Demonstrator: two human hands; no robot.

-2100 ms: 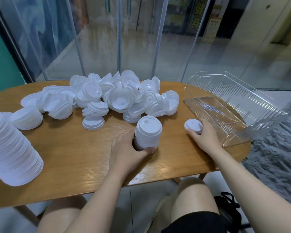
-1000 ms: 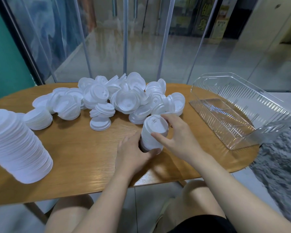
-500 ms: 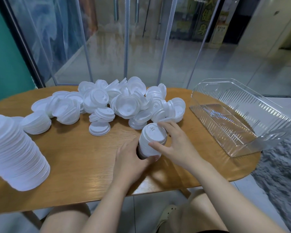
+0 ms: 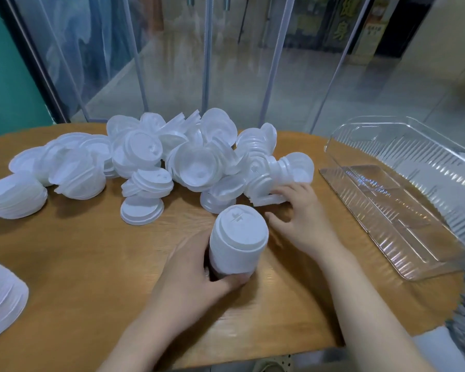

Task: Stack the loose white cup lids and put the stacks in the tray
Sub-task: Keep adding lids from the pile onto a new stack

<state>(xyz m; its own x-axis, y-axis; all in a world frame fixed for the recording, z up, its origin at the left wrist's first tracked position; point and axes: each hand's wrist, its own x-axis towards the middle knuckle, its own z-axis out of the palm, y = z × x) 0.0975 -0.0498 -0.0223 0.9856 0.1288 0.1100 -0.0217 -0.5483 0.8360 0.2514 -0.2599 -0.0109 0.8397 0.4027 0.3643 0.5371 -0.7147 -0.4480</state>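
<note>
A heap of loose white cup lids point(image 4: 188, 162) covers the far middle of the wooden table point(image 4: 91, 264). My left hand point(image 4: 191, 275) grips the base of an upright stack of lids point(image 4: 238, 241) near the table's middle. My right hand point(image 4: 298, 213) reaches past that stack and its fingers touch a lid point(image 4: 269, 200) at the right edge of the heap; whether they grip it is unclear. A clear plastic tray point(image 4: 403, 200) lies at the right of the table with nothing in it.
A tall stack of lids point(image 4: 0, 299) stands at the left edge and a shorter stack point(image 4: 14, 196) lies further back on the left. Glass panels stand behind the table. The tray overhangs the table's right edge.
My right hand set a lid on the held stack, then left its top and moved forward to the right edge of the heap. The left hand kept its hold on the stack.
</note>
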